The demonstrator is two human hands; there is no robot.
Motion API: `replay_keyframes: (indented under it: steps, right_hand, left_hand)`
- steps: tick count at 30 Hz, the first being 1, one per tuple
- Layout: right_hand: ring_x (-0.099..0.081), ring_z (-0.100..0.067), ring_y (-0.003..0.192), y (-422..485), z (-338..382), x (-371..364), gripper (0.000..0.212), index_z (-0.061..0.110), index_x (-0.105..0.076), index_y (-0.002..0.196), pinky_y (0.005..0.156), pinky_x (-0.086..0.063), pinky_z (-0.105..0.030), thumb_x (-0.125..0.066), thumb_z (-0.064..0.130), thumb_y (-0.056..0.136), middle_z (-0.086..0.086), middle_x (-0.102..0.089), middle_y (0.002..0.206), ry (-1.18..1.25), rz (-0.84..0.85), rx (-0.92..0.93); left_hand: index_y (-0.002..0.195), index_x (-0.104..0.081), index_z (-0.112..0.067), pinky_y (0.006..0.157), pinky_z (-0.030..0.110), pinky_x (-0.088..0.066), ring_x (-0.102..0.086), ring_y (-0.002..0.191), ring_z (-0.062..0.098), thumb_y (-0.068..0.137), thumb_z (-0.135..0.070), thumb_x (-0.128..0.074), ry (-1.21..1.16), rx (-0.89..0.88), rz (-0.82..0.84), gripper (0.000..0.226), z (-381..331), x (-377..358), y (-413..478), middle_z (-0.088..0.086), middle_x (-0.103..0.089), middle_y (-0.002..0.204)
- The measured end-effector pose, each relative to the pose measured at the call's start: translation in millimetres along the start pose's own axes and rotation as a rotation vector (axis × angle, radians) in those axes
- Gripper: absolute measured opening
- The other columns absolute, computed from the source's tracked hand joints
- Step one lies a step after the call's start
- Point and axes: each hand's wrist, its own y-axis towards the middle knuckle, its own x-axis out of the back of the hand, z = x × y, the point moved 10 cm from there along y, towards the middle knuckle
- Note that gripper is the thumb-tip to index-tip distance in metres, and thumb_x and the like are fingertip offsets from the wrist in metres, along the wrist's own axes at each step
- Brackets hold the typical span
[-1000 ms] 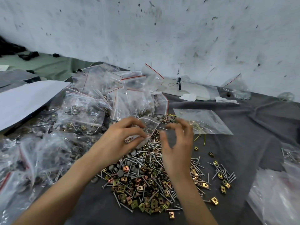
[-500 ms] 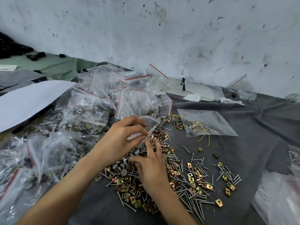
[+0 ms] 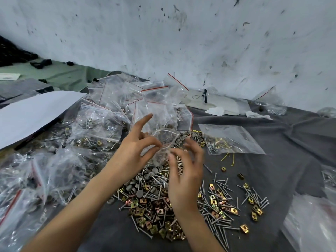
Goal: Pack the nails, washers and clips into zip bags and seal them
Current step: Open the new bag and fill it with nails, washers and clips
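Observation:
A small clear zip bag (image 3: 164, 138) with its mouth open hangs above the pile, and my left hand (image 3: 134, 153) pinches its near rim between thumb and middle fingers, index finger pointing up. My right hand (image 3: 185, 177), blurred by motion, is raised just right of the bag's mouth with its fingers spread and loosely curled; I see nothing between them. Under both hands lies a loose heap on the grey cloth: nails (image 3: 216, 224), grey round washers (image 3: 140, 193) and brass square clips (image 3: 214, 202).
Several filled, red-striped zip bags (image 3: 98, 128) are heaped at the left and back. A flat bag with nails and yellow wire (image 3: 231, 140) lies to the right. A white sheet (image 3: 32, 113) is at far left, more plastic bags (image 3: 312, 220) at the right edge, a wall behind.
My right hand went down into the pile, then rose to the bag's mouth. The left hand kept hold of the bag and its index finger has lifted.

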Motion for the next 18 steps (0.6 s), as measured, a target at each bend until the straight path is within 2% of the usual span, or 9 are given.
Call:
replay_keyframes:
  steps: [2,3,5,8,10,12,15,18]
  right_hand:
    - [-0.050,-0.018,0.116,20,14,18,0.013,0.010,-0.068,0.094,0.097,-0.042,-0.017,-0.062,0.019,0.089,-0.005,-0.048,0.126,0.009,-0.153,0.055]
    - [-0.048,-0.017,0.117,31,17,19,0.014,0.010,-0.069,0.094,0.098,-0.039,-0.017,-0.062,0.021,0.089,-0.005,-0.049,0.126,-0.037,-0.146,0.064]
    - [-0.038,-0.013,0.124,45,5,6,0.014,0.012,-0.071,0.096,0.103,-0.032,-0.021,-0.065,0.022,0.088,-0.004,-0.047,0.132,-0.171,-0.010,-0.002]
    - [-0.026,-0.013,0.134,35,-35,-16,0.021,0.017,-0.070,0.106,0.110,-0.022,-0.025,-0.056,0.028,0.093,0.005,-0.040,0.140,-0.168,0.260,-0.206]
    - [-0.033,-0.010,0.129,26,-47,-17,0.021,0.017,-0.070,0.106,0.109,-0.028,-0.029,-0.053,0.026,0.095,0.010,-0.047,0.131,-0.120,0.340,-0.227]
    - [-0.048,-0.005,0.114,27,-50,-10,0.016,0.016,-0.071,0.101,0.101,-0.040,-0.030,-0.058,0.020,0.093,0.011,-0.057,0.114,-0.083,0.369,-0.210]
    - [-0.058,0.000,0.093,37,-44,3,0.013,0.013,-0.073,0.098,0.087,-0.044,-0.012,-0.065,0.012,0.088,0.009,-0.064,0.099,-0.037,0.414,-0.135]
    - [-0.060,0.004,0.081,49,-37,21,0.012,0.012,-0.074,0.090,0.078,-0.042,-0.005,-0.071,0.004,0.081,0.012,-0.064,0.087,-0.069,0.392,-0.065]
  left_hand:
    - [0.090,-0.073,-0.010,0.087,0.020,-0.045,-0.060,0.084,0.012,0.082,-0.009,-0.072,-0.014,-0.016,0.025,0.008,-6,-5,2,0.013,-0.043,0.143]
    - [0.089,-0.073,-0.010,0.085,0.027,-0.049,-0.061,0.086,0.014,0.083,-0.009,-0.071,-0.021,-0.024,0.041,0.007,-10,-7,3,0.012,-0.046,0.141]
    - [0.090,-0.073,-0.011,0.086,0.034,-0.050,-0.062,0.092,0.015,0.084,-0.008,-0.070,-0.020,-0.023,0.052,0.007,-13,-11,5,0.008,-0.051,0.136]
    - [0.092,-0.073,-0.015,0.091,0.025,-0.045,-0.062,0.104,0.017,0.086,-0.010,-0.069,-0.008,0.002,0.065,0.010,-8,-12,5,0.005,-0.059,0.127]
    - [0.093,-0.074,-0.016,0.087,0.018,-0.042,-0.063,0.102,0.017,0.085,-0.009,-0.069,0.024,-0.011,0.068,0.011,-8,-12,4,0.002,-0.067,0.112]
    - [0.094,-0.073,-0.015,0.081,0.017,-0.043,-0.065,0.093,0.014,0.085,-0.008,-0.069,0.025,-0.020,0.059,0.012,-10,-12,5,-0.002,-0.070,0.098]
    - [0.096,-0.072,-0.013,0.078,0.019,-0.049,-0.066,0.086,0.011,0.086,-0.007,-0.067,-0.031,0.014,0.020,0.013,-12,-8,11,-0.004,-0.071,0.093]
    - [0.098,-0.072,-0.012,0.076,0.008,-0.045,-0.064,0.082,0.003,0.087,-0.006,-0.066,-0.088,-0.008,-0.004,0.014,-22,-4,19,-0.007,-0.070,0.090]
